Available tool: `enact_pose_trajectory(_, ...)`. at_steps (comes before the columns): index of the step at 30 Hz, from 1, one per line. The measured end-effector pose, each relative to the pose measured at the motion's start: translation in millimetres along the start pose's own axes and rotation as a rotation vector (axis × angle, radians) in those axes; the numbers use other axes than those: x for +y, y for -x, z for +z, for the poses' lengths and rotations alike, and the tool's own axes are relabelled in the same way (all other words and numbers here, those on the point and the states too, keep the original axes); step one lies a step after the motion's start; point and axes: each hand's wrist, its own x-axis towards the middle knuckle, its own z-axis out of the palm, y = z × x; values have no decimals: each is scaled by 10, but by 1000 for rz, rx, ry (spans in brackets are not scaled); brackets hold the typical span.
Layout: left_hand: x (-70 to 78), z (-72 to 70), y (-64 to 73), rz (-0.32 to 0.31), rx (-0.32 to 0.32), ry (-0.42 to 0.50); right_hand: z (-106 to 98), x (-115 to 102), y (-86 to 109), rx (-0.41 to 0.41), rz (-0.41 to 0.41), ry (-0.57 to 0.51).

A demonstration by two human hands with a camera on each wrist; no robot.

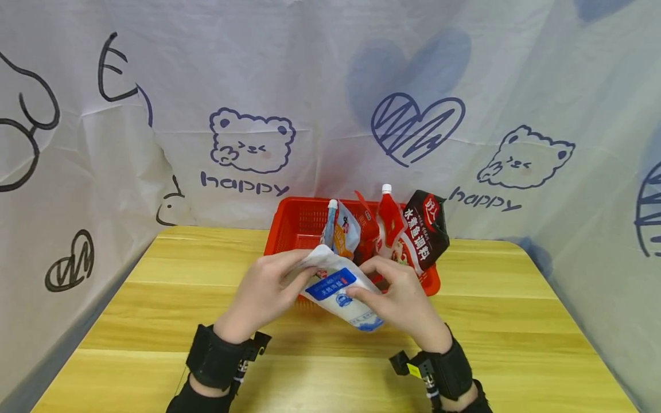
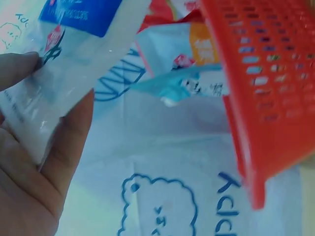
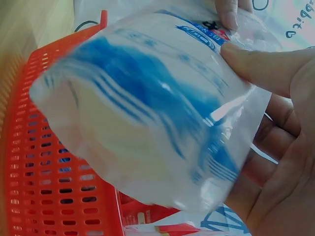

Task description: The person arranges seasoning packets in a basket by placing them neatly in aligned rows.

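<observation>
A white and blue plastic pouch of salt (image 1: 338, 292) is held tilted in front of the basket, between both hands. My left hand (image 1: 271, 287) pinches its upper left end, thumb on the printed face. On the other side my right hand (image 1: 400, 295) grips the pouch's right edge, thumb on the front and fingers behind. In the right wrist view the blue-striped bottom of the salt pouch (image 3: 142, 108) fills the middle. Just behind stands a red plastic basket (image 1: 296, 221), partly hidden by the hands and pouch.
Inside the basket stand a white and orange pouch with a cap (image 1: 345, 229), a red pouch with a white cap (image 1: 389, 218) and a black seasoning packet (image 1: 426, 229). The basket is on a wooden table (image 1: 206, 281), with a drawn-on white cloth (image 1: 330, 86) behind it.
</observation>
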Motion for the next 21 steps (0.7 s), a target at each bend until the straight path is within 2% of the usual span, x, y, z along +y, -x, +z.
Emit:
enact_pose_trajectory(4,33,-81,-6,21,3,-26,44,-16,1,-18,-4,-79)
enact_pose_trajectory(8,38,-115,-4,43,0,-28,127,-22,2,-27,-38,-101)
enact_pose_trajectory(15,13,-100,-4,97,33,-87,282,-45,-2,-58,-35,-114)
enact_pose_trajectory(21,1,-74,-4,118,37,-117,384,-65,-3,-97,-22,-165)
